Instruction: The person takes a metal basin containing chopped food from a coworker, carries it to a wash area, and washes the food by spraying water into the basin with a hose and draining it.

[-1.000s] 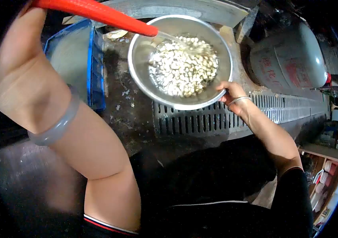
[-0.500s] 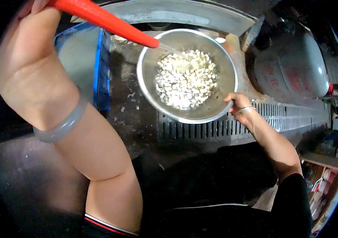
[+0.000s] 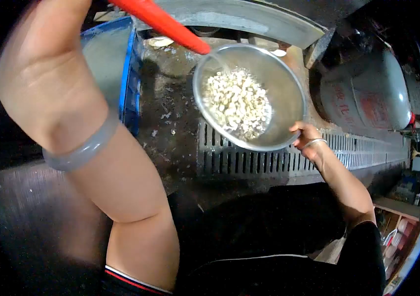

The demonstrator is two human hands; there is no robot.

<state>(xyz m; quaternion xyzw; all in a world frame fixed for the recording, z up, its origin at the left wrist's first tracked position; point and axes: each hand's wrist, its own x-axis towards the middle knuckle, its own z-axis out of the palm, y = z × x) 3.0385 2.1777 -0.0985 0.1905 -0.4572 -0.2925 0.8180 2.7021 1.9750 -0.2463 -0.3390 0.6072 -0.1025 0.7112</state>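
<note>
A red hose or nozzle [image 3: 163, 23] slants in from the top, its tip over the left rim of a steel bowl [image 3: 284, 93]. Clear water runs from it into the bowl, where many small pale pieces [image 3: 239, 101] lie in a heap, wet. My left hand [image 3: 64, 22] is high at the upper left, beside the hose; its fingers are cut off by the frame, but the hose stays raised with it. My right hand [image 3: 307, 135] grips the bowl's lower right rim, thumb on the inside. The bowl is tilted, with the pieces gathered toward its left side.
A blue crate [image 3: 130, 79] with something greyish in it stands at the left. Below the bowl runs a slotted metal drain grate [image 3: 264, 163]. A large grey container [image 3: 367, 91] with red writing is at the right. Shelves with items [image 3: 397, 237] show at the lower right.
The bowl and my right hand have shifted right and slightly down in view, and the bowl has tipped more. The hose and my left hand have moved right; the left fingers have left the frame.
</note>
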